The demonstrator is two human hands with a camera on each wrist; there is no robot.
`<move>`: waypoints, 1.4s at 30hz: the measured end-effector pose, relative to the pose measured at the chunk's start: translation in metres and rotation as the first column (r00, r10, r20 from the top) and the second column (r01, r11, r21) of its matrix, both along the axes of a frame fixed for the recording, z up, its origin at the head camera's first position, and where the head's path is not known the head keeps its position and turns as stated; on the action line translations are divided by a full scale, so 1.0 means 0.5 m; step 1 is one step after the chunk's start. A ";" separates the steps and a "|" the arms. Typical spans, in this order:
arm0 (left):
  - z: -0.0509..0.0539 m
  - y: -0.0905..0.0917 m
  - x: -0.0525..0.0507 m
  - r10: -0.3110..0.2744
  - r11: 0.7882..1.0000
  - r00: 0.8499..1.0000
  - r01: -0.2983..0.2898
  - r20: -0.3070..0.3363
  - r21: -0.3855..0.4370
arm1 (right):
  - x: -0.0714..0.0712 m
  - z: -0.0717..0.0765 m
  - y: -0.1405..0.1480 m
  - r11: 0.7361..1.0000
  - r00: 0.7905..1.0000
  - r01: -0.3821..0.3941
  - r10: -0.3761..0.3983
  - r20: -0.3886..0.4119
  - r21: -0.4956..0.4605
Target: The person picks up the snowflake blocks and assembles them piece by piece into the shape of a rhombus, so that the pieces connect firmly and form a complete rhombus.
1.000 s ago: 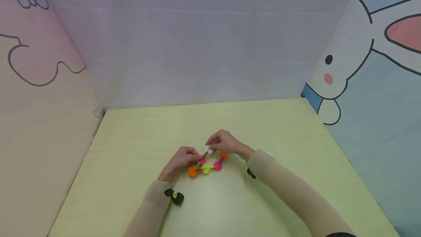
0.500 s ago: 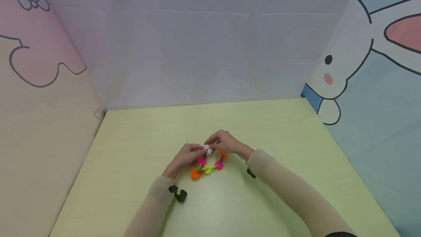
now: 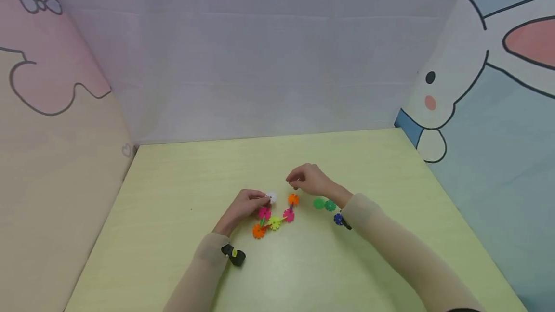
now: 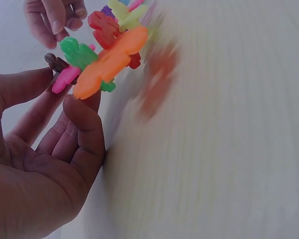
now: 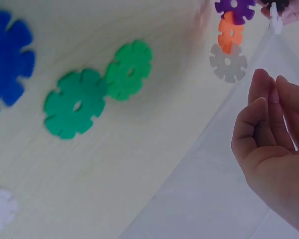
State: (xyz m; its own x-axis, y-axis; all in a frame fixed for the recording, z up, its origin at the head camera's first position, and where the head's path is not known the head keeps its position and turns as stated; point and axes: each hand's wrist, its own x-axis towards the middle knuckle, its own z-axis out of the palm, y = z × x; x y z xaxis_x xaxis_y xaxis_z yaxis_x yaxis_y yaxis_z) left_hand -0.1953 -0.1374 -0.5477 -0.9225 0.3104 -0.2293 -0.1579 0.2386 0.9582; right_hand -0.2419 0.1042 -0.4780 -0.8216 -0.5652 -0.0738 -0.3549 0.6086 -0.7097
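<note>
My left hand (image 3: 240, 211) pinches one end of a chain of interlocking plastic snowflake discs, near a white disc (image 3: 271, 198). A dark brown disc (image 4: 55, 62) lies by the thumb in the left wrist view. From there the chain bends through a pink disc (image 3: 265, 213), an orange disc (image 3: 258, 231), a yellow disc (image 3: 274, 223) and another pink disc (image 3: 288, 215), up to a second orange disc (image 3: 293, 199). Above that far end hovers my right hand (image 3: 310, 179), its fingers loosely bent with nothing visible between them.
Loose discs lie on the table right of the chain: a light green disc (image 3: 318, 203), a teal disc (image 3: 331, 205) and a blue disc (image 3: 338, 219) partly hidden by the right wrist. A white disc (image 5: 0, 209) shows in the right wrist view. Fabric walls enclose the table.
My right hand has let go of the white disc and moved right and slightly up, uncovering the loose green and blue discs. The left hand moved up to the white disc and keeps the chain.
</note>
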 end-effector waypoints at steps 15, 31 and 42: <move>-0.002 -0.001 0.005 0.073 0.997 0.996 -0.074 0.044 0.032 | 0.008 0.003 0.153 0.973 0.999 0.004 0.008 -0.050 0.229; -0.009 0.002 0.006 0.103 0.993 0.992 -0.107 0.076 0.056 | 0.055 -0.016 0.284 0.919 0.999 0.032 -0.020 -0.033 0.394; -0.011 0.003 0.009 0.105 0.992 0.992 -0.109 0.065 0.069 | 0.046 -0.035 0.307 0.930 0.993 0.107 -0.116 0.004 0.353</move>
State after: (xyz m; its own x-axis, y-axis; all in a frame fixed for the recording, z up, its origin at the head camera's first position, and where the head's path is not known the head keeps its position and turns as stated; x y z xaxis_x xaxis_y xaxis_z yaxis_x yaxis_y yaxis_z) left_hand -0.1907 -0.1358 -0.5531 -0.9362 0.2285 -0.2670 -0.2378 0.1472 0.9601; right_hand -0.2188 0.2577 -0.4956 -0.8735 -0.4040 -0.2716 -0.2554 0.8553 -0.4508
